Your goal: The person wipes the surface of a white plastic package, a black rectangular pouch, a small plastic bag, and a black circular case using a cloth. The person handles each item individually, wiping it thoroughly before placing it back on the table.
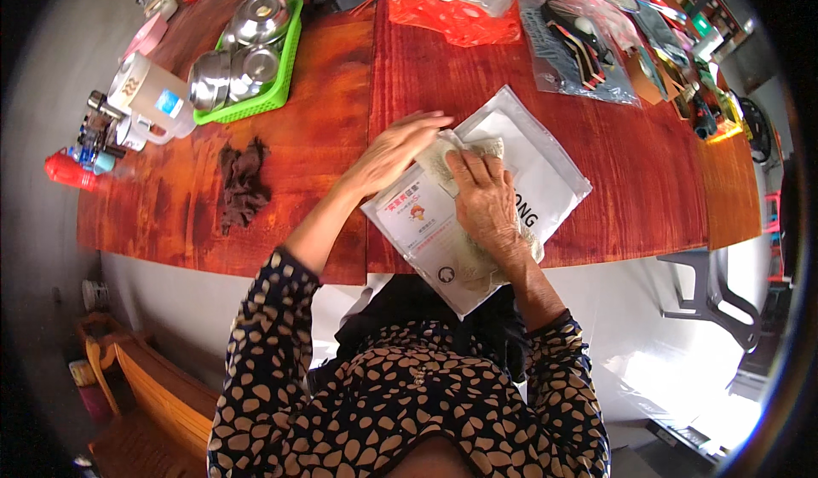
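A clear plastic bag point(558, 158) with a white printed sheet inside lies aslant at the table's near edge, one corner jutting over it. On top of it rests a folded piece of pale beige-green fabric point(436, 161), lacy in look. My right hand point(484, 201) lies flat over the fabric, fingers stretched out and pointing away from me. My left hand point(394, 152) is at the fabric's far left edge, its fingers extended to the right; their tips are slightly blurred. Whether the left fingers touch the fabric I cannot tell.
On the reddish wooden table point(324, 197) a dark crumpled cloth point(243, 184) lies to the left. Behind it stand a plastic jug point(149, 95) and a green basket point(285, 77) of metal pots. Red plastic bags point(456, 22) and packaged clothing point(579, 48) are at the back.
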